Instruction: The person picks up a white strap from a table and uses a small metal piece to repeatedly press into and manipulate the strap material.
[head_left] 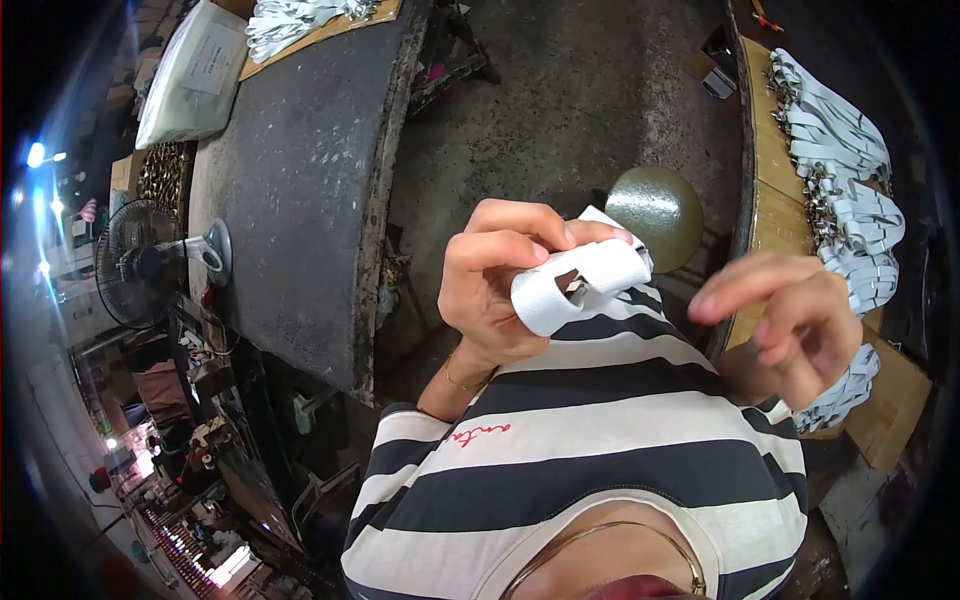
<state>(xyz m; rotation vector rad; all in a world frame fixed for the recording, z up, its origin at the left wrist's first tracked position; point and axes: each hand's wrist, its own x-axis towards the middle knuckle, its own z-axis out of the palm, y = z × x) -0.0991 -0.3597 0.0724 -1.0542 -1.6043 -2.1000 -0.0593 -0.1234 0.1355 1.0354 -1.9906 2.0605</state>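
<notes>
My left hand (495,275) is closed around a white strap (540,303) in front of my chest. The strap is bent into loops, and a dark gap shows between its folds. Fingertips press on its upper edge; part of it is hidden behind them. To the right, apart from the strap, my right hand (785,315) is raised with its fingers loosely bent and spread. It is slightly blurred, and nothing shows in it. Beyond it, several white straps (835,130) with metal buckles lie in bunches on cardboard.
A dark worktable (300,180) stands on the left, bearing more white straps (300,22) and a white wrapped package (195,75). A fan (150,262) is at the far left. A round stool (655,218) stands ahead, near the cardboard-covered table (775,190) on the right.
</notes>
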